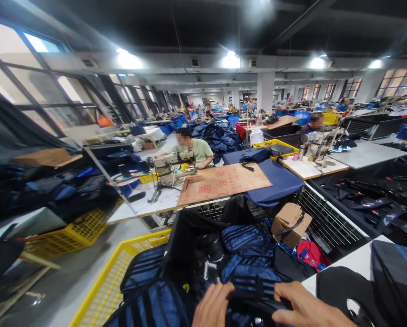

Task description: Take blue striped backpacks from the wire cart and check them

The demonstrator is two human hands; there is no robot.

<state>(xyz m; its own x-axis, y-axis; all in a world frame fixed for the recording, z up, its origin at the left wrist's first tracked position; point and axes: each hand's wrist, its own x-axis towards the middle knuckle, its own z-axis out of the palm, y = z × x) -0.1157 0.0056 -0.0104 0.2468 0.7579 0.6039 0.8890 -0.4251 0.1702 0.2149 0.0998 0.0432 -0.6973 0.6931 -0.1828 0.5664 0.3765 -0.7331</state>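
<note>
At the bottom edge, my left hand [213, 306] and my right hand [303, 306] both grip a navy-blue striped bag piece [254, 284] lying on a heap of similar dark bags [244, 247]. Fingers of both hands curl over the fabric. The heap fills a yellow plastic crate [113, 281] and spills toward a wire basket [321, 218].
A white table [355, 261] with dark bags lies at right. A brown cardboard sheet [223, 181] and a blue cloth [278, 179] cover the table ahead. A person sits at a sewing machine [174, 163]. Another worker [314, 125] sits far right. A yellow crate [70, 231] stands left.
</note>
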